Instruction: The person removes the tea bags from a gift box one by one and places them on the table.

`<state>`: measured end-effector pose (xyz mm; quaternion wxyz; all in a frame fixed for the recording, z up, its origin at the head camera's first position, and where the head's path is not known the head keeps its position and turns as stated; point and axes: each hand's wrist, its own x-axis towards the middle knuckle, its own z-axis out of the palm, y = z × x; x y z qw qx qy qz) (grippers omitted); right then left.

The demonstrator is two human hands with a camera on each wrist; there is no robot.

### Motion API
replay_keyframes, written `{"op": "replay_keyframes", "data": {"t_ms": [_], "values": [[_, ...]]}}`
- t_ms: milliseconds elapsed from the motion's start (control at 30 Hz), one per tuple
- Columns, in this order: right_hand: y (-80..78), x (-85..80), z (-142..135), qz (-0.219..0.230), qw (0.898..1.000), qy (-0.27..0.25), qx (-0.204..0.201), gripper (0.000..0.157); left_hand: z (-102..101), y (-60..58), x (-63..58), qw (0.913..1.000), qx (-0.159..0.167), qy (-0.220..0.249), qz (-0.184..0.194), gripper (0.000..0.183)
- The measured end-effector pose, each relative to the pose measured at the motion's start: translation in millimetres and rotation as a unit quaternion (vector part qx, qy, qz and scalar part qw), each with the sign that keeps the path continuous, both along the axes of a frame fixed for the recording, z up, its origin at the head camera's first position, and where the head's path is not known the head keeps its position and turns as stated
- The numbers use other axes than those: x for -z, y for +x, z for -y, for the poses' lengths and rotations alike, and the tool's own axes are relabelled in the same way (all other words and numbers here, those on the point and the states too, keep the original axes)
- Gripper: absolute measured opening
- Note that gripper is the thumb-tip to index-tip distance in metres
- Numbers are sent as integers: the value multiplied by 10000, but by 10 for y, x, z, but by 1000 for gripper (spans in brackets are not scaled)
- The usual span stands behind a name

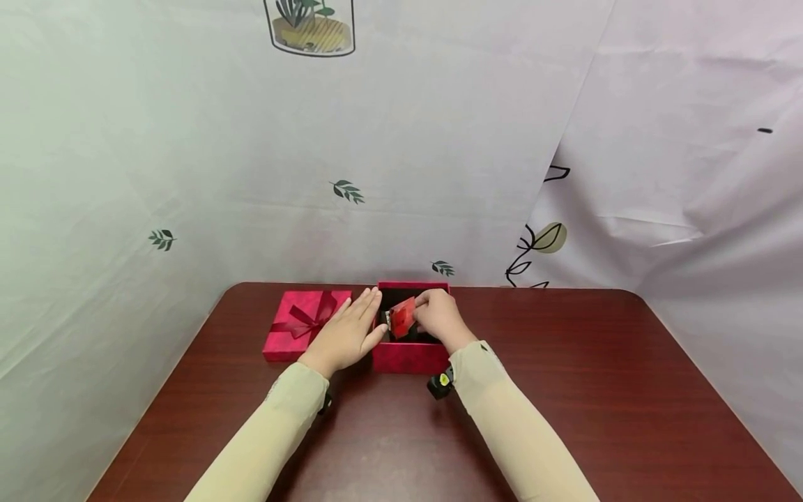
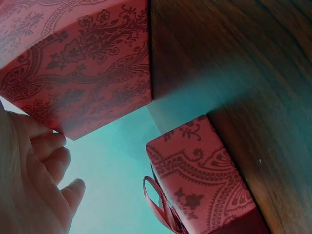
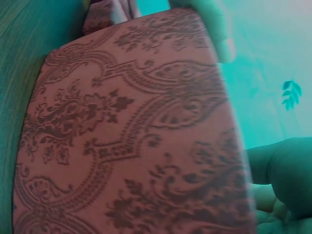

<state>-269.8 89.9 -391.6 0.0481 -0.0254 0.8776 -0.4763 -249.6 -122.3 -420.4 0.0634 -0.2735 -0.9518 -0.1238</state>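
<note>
A red patterned gift box (image 1: 410, 358) stands uncovered at the back of the table, its inside dark. My left hand (image 1: 348, 331) rests against its left side with the fingers straight. Over the opening, my right hand (image 1: 442, 317) pinches a small red packet (image 1: 403, 317) by its right edge. Something pale shows inside the box just left of the packet. In the left wrist view, my left fingers (image 2: 58, 161) lie along the box's wall (image 2: 97, 73). The right wrist view has the box's front (image 3: 131, 136) and my right hand (image 3: 287, 180) above its rim; the packet is hidden there.
The box's lid (image 1: 285, 341), tied with a dark red ribbon bow (image 1: 307, 321), lies left of the box. Both stand on a dark reddish-brown wooden table (image 1: 596, 376). A white cloth backdrop (image 1: 401, 139) with leaf prints hangs behind the table's far edge.
</note>
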Motion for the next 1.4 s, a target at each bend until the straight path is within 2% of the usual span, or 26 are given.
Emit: {"op": "replay_keyframes", "data": {"t_ms": [167,333,467,667,833,1033,1400], "values": [[56,-64,-81,-149,9998,-110,108,22,6,-1,-3,10000,6,-32,-54,68],[95,-85,-204,-205,9980,-554,210,21,5,4,-12,10000,16,-2,-36,69],[115,-108,-309,-103,9950,-980,172,23,8,11,-6,10000,-10,31,-31,69],[111,-96,-464,-175,9911,-1320,-39,24,15,8,-2,10000,-15,65,-6,68],[92,-70,-593,-347,9863,-1602,-182,24,19,-2,-4,10000,13,88,-38,68],[65,-66,-757,-397,9773,-2079,-96,27,17,-7,-12,9999,35,64,-71,69],[14,-19,-1159,-375,9653,-2585,9,33,-11,-7,27,10000,-2,82,46,68]]}}
